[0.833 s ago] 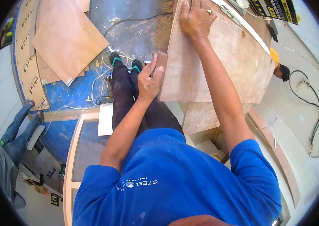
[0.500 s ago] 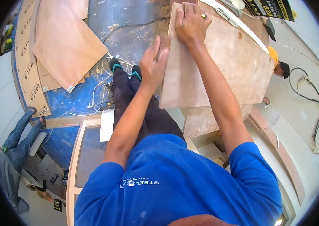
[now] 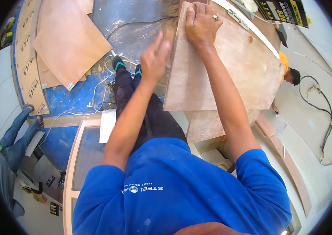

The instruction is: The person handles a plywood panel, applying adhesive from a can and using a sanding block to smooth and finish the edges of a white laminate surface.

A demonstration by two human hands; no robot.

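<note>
A: Starting at the far left, what's there?

B: A person in blue jeans (image 3: 15, 137) stands at the frame's edge. Next come loose tan plywood sheets (image 3: 70, 41) lying on the dusty blue floor (image 3: 72, 103), with white cables (image 3: 103, 74) trailing across it.

A: And the work in hand?

B: My reading is that the wearer is positioning or smoothing the large pale brown plywood panel (image 3: 224, 78), which lies on a work surface up and right of centre, its near edge overhanging a wooden cabinet frame (image 3: 209, 129).

A: The left hand?

B: The left hand (image 3: 155, 58) is in the air just beside the panel's left edge, fingers extended and loosely together, blurred. It looks empty and released; whether it brushes the edge, I cannot tell.

A: The right?

B: The right hand (image 3: 202, 25) lies palm down on the panel's far left corner, fingers curled over the top edge, pressing or grasping it. A ring shows on one finger.

A: What would a next move call for?

B: I'd judge the left hand needs a firm hold on the left edge, so both hands control the panel together.

A: Further right?

B: A white strip (image 3: 252, 33) runs along the panel's far side, and a black cable (image 3: 322, 109) loops on the pale floor.
</note>
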